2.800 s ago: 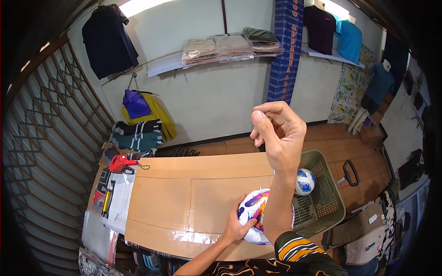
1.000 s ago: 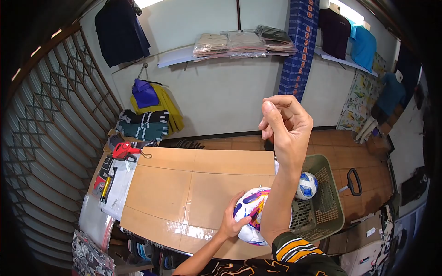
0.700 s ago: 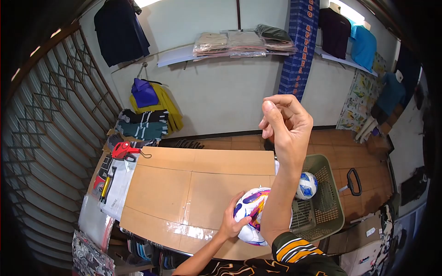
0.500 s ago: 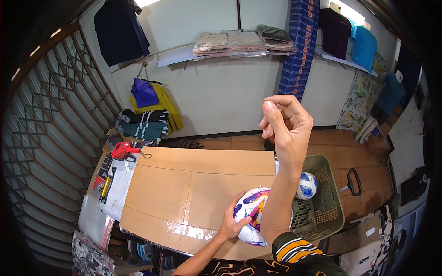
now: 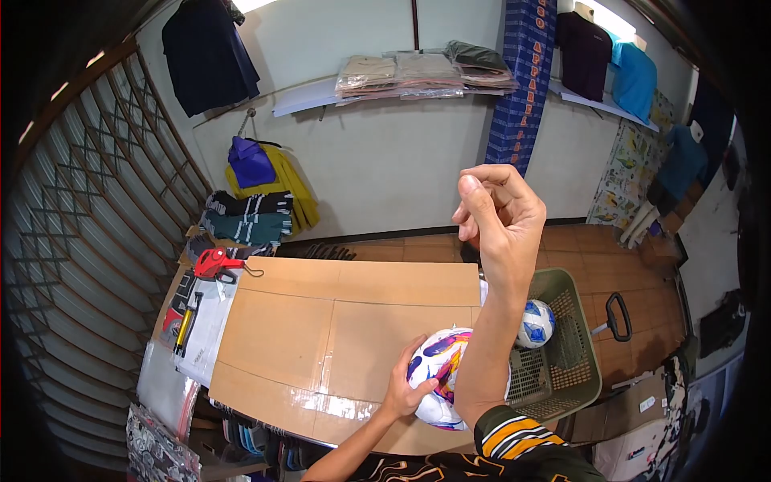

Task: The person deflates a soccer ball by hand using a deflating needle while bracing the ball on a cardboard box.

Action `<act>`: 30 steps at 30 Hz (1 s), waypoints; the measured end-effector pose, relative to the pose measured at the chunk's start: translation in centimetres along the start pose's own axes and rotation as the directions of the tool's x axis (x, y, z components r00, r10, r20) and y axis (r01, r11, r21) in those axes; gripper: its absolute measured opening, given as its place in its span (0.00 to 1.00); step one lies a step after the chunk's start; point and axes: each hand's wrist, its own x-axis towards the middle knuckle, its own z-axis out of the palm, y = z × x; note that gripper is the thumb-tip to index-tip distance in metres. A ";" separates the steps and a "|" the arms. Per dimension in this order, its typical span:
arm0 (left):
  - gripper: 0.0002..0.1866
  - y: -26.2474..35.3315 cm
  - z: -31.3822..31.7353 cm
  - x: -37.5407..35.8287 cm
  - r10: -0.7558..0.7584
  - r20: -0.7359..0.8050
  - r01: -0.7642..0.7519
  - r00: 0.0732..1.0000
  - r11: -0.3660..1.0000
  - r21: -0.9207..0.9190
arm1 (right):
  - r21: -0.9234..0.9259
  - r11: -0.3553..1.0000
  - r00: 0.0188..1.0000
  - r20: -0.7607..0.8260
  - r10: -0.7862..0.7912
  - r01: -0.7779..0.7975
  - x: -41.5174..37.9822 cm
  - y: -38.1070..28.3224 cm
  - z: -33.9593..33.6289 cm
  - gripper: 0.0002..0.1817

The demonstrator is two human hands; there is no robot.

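Observation:
A white ball with purple, pink and orange patterns rests at the front right of the cardboard-covered table. My left hand holds its left side, with the thumb on top. My right hand is raised high, beyond the table's back edge, with fingers curled towards the thumb; whatever is between the fingertips, if anything, is too small to make out. The right forearm hides part of the ball.
Right of the table stands a green basket with a white and blue ball. A red tag gun and a yellow-handled tool lie on the left. Packed clothes sit on a wall shelf.

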 end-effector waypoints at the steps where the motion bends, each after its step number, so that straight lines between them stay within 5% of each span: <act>1: 0.48 0.0 0.0 0.0 0.001 0.000 -0.001 1.000 1.000 -0.003 | -0.003 1.000 1.000 -0.002 0.001 -0.001 0.0 0.0 0.0 0.06; 30: 0.48 -0.1 0.1 0.2 0.011 -0.010 -0.011 1.000 0.999 -0.037 | -0.016 1.000 1.000 -0.014 0.019 -0.019 0.2 0.4 -0.3 0.06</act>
